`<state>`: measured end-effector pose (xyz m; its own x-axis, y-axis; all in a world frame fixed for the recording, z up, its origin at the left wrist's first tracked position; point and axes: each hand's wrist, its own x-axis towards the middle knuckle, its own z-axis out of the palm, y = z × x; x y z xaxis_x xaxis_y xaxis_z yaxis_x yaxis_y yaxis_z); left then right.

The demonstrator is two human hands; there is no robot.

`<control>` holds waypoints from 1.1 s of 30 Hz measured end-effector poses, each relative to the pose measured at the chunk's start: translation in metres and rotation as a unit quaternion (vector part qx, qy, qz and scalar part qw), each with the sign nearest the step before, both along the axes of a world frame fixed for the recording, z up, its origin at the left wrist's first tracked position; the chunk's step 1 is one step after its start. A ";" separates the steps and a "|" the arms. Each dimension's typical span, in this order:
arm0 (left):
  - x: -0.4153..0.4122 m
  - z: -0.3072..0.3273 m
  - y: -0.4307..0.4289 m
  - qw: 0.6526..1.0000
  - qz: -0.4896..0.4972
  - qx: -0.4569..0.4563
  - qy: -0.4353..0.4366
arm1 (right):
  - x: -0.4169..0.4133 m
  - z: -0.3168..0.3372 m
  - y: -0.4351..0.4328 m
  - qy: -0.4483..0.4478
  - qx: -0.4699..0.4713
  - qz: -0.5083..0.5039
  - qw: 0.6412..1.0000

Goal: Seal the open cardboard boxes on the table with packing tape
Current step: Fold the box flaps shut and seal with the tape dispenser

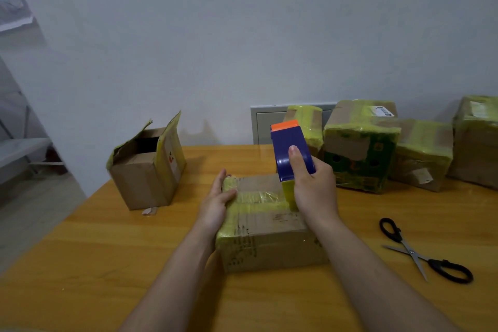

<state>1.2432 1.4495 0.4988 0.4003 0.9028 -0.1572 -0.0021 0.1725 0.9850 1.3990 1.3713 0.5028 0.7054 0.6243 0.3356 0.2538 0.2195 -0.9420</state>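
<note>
Nearest to me, two bare forearms are reaching out over the wooden tabletop (pixel 107 264) toward a closed cardboard box (pixel 272 240) that is sitting at its centre. Yellow-green tape is running across the box's top and down its left end.

The left grip (pixel 215 205) is lying open and flat against the box's upper left edge. Its fingers are straight and its thumb is resting on the taped top.

The right grip (pixel 314 186) is wrapping around a blue tape dispenser (pixel 283 148) with an orange end, and the thumb (pixel 296 159) is pressing along the blue back. I'm reading this as a firm hold on the dispenser. The dispenser is standing upright on the box top, and its yellow tape roll (pixel 289 194) is touching the taped strip.

To the right, black-handled scissors (pixel 420 250) are lying open on the tabletop, well apart from the box.

Further back on the left, an open cardboard box (pixel 151 167) is standing with its torn flaps sticking up (inside is dark, can't tell the contents). A small scrap of tape (pixel 149 211) is lying just beside its base.

Along the far right edge, a row of taped boxes is sitting close together:
- a green printed box (pixel 361 153) under yellow tape
- a brown one with a label (pixel 423 153) to its right
- a bigger one (pixel 477 140) at the frame's edge
- another (pixel 307 121) poking out behind the dispenser

Behind them a grey wall panel (pixel 265 127) is showing on the pale wall (pixel 215 35).
</note>
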 end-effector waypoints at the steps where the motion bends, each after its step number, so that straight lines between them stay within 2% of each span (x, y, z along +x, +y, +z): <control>1: 0.000 0.001 0.000 1.000 -0.004 0.009 0.028 | 0.000 0.000 -0.001 -0.002 -0.001 0.000 1.000; 3: -0.003 0.003 0.004 0.988 0.007 0.068 0.137 | -0.001 0.001 -0.002 -0.010 -0.003 0.001 1.000; 5: -0.014 0.001 0.013 0.932 0.026 0.182 0.312 | -0.001 0.001 -0.004 -0.016 -0.003 0.001 1.000; 6: -0.018 0.003 0.014 0.908 0.032 0.216 0.357 | -0.001 0.001 -0.004 -0.018 -0.005 0.000 1.000; 7: -0.020 0.003 0.011 0.911 0.025 0.221 0.348 | -0.002 0.001 -0.005 -0.019 -0.006 -0.002 1.000; 8: -0.020 0.003 0.004 0.931 0.006 0.208 0.300 | -0.002 0.001 -0.005 -0.019 -0.007 -0.004 1.000; 10: -0.014 -0.005 -0.014 0.981 -0.038 0.113 0.155 | -0.002 0.001 -0.004 -0.018 -0.010 -0.004 1.000; 11: -0.011 -0.012 -0.018 0.993 -0.039 0.071 0.090 | -0.002 0.001 -0.003 -0.018 -0.010 -0.002 1.000; 14: -0.009 -0.025 -0.022 0.998 0.021 -0.002 -0.056 | -0.003 0.002 -0.002 -0.011 -0.002 -0.003 1.000; 16: -0.012 -0.031 -0.025 0.995 0.028 -0.005 -0.091 | -0.002 0.002 -0.002 -0.008 -0.002 -0.003 1.000; 18: -0.016 -0.037 -0.028 0.995 0.004 0.030 -0.092 | -0.001 0.002 -0.002 -0.008 -0.006 -0.002 1.000; 20: -0.022 -0.040 -0.025 0.989 -0.020 0.144 0.007 | -0.001 0.001 -0.002 -0.011 -0.006 0.002 1.000; 21: -0.027 -0.041 -0.019 0.967 -0.012 0.240 0.084 | -0.001 0.000 -0.003 -0.014 -0.005 0.005 1.000; 23: -0.040 -0.039 -0.012 0.880 0.055 0.428 0.196 | -0.001 0.000 -0.004 -0.020 -0.004 0.009 1.000; 24: -0.045 -0.038 -0.012 0.839 0.093 0.495 0.207 | -0.001 0.000 -0.005 -0.021 -0.004 0.010 1.000; 25: -0.049 -0.039 -0.013 0.815 0.109 0.534 0.197 | -0.001 0.001 -0.005 -0.021 -0.004 0.012 1.000; 29: -0.048 -0.049 -0.017 0.801 0.107 0.564 0.172 | -0.002 0.000 -0.004 -0.020 -0.005 0.010 1.000; 31: -0.041 -0.059 -0.016 0.804 0.122 0.559 0.162 | -0.002 0.000 -0.004 -0.021 -0.005 0.008 1.000; 33: -0.033 -0.068 -0.016 0.813 0.145 0.552 0.115 | -0.002 0.000 -0.003 -0.022 -0.006 0.007 1.000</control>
<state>1.2105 1.4331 0.4312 0.2196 0.5955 0.7727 0.3204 -0.7922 0.5194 1.3971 1.3678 0.5029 0.6813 0.6384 0.3581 0.2911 0.2127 -0.9328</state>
